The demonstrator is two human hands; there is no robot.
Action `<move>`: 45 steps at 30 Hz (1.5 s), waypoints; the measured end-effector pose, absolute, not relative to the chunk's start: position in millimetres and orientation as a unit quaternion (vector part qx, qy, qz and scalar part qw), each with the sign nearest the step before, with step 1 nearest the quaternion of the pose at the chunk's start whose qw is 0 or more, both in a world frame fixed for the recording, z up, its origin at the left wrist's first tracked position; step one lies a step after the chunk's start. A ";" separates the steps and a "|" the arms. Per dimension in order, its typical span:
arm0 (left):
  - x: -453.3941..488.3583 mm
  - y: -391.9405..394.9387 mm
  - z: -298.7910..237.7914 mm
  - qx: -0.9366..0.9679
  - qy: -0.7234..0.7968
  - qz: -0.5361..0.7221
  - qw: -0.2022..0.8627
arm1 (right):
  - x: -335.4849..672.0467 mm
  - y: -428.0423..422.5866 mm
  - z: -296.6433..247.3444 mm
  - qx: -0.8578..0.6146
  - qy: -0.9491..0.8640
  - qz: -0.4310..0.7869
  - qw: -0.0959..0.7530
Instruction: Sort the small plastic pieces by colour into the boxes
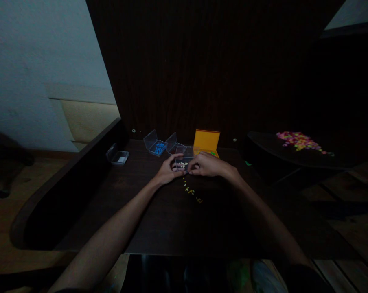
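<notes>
My left hand (168,170) is curled round the left side of a small clear plastic box (188,152), whose lid stands raised. Small pale yellow pieces (182,165) lie inside it. At the box's near right edge is my right hand (205,165), fingers bent together in a pinch; whatever is between them is too small to make out. A loose trail of yellow pieces (190,191) runs over the dark tabletop (159,219) from the box towards me.
Behind my hands stand an open clear box of blue pieces (160,148), another open clear box (172,142) and an open orange box (206,140) with green pieces. A small clear case (120,158) sits left. Colourful pieces (300,141) are heaped on a dark surface at right.
</notes>
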State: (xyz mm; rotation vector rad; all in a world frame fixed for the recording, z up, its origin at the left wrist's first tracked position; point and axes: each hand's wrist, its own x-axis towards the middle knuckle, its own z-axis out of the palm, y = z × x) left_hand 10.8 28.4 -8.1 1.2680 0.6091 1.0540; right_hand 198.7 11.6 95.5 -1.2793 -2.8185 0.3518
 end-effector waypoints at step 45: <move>10.5 26.5 -6.1 0.564 0.268 0.447 0.641 | 199.2 24.4 67.2 -0.479 -0.877 0.036 0.025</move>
